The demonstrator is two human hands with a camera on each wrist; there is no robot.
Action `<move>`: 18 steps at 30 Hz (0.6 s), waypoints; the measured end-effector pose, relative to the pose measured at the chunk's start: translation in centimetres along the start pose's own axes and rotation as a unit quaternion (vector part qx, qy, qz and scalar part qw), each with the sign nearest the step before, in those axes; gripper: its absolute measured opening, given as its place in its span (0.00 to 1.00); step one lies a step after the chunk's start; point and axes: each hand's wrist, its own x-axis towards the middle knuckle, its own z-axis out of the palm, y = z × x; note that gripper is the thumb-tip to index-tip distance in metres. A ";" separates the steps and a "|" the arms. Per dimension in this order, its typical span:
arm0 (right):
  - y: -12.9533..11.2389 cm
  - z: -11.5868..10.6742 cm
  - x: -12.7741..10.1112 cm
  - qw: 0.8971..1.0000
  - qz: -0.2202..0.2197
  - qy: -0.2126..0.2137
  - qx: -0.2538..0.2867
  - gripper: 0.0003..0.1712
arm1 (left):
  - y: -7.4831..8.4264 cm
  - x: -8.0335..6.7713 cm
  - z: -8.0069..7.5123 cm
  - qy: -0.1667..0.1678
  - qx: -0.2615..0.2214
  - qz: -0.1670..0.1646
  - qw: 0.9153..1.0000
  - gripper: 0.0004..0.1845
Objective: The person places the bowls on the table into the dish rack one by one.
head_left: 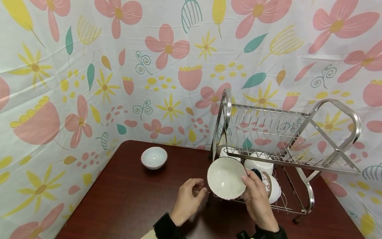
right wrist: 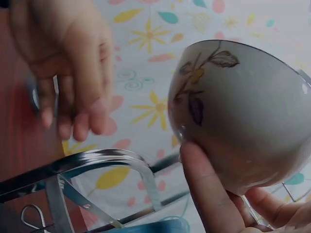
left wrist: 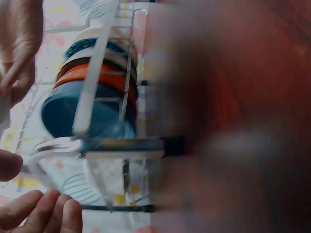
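My right hand grips a white bowl by its side, thumb at the rim, with its inside facing the head camera. In the right wrist view the bowl's outside shows a leaf-and-branch pattern, and fingers support it from below. Left of the bowl, my left hand hovers with loosely bent fingers and holds nothing. Behind the bowl stands a two-tier metal dish rack. Its lower tier carries several bowls, among them a white one, partly hidden by my right hand.
A small bowl with a pale blue patterned inside sits at the back left of the dark wooden table. In the left wrist view, a blue bowl and an orange one stand in a row on the rack. Flowered cloth hangs behind.
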 end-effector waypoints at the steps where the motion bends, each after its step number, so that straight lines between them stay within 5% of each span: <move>1: -0.1 -0.1 0.0 1.000 0.000 0.006 -0.003 0.15 | -0.1 0.0 0.3 -0.003 -0.002 -0.007 1.000 0.13; 10: -1.1 -0.5 -0.1 0.993 -0.010 0.091 -0.073 0.12 | -0.6 0.1 2.6 0.003 -0.006 0.002 1.000 0.11; 18: -2.3 -1.3 -0.3 0.975 -0.002 0.161 -0.152 0.16 | -0.9 0.2 3.5 0.029 0.005 0.020 0.999 0.04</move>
